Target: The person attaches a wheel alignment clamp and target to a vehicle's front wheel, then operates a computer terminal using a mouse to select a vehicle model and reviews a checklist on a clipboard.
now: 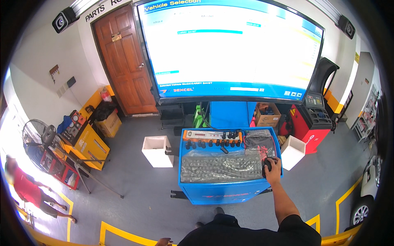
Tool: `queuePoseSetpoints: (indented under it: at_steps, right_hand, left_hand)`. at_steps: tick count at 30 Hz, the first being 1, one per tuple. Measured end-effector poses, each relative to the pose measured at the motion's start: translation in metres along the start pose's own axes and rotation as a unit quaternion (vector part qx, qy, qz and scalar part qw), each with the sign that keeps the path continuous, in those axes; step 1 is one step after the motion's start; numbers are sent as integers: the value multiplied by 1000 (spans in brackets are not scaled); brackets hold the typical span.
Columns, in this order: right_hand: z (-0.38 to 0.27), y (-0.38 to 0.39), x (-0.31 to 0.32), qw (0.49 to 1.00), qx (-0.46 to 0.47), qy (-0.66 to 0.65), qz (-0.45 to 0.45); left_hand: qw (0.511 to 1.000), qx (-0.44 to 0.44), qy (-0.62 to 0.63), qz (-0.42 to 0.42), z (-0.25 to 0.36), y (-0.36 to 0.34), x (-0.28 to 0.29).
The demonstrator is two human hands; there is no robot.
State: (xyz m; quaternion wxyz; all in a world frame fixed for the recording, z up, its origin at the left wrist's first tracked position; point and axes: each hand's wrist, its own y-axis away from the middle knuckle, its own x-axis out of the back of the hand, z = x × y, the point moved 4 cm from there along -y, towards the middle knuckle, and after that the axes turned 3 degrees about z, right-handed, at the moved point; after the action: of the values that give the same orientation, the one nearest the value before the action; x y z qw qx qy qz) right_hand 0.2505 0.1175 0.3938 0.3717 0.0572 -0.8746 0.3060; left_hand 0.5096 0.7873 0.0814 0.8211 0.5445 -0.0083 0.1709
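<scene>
My right hand (274,169) is closed over a black mouse (268,163) on a dark pad at the right end of a blue console cabinet (217,192). Beside it lies a plastic-covered keyboard (217,168). Behind the keyboard an orange-trimmed device (205,135) sits among rows of black knob-like pieces. Above the console a large monitor (230,53) shows a white screen with blue bars. My left hand (163,242) shows only partly at the bottom edge, low and left of the cabinet; its fingers are too cropped and small to make out.
White blocks (155,151) (293,153) flank the console. A yellow machine (92,147), standing fan (37,139) and person in red (26,184) are at left. A red machine (307,133) stands right, a white car (369,188) at far right, a wooden door (119,65) behind.
</scene>
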Motion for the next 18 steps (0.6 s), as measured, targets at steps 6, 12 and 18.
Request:
queuePoseSetpoints:
  at_steps: [6, 12, 18]
  right_hand:
    - [-3, -2, 2, 1000, 20, 2, 9]
    - [3, 2, -3, 999, 32, 4, 3]
    - [1, 2, 3, 999, 25, 22, 12]
  left_hand:
    - [998, -35, -52, -17, -8, -3, -3]
    - [988, -98, -120, -13, -3, -15, -2]
    - [970, -153, -187, -23, -2, -22, -2]
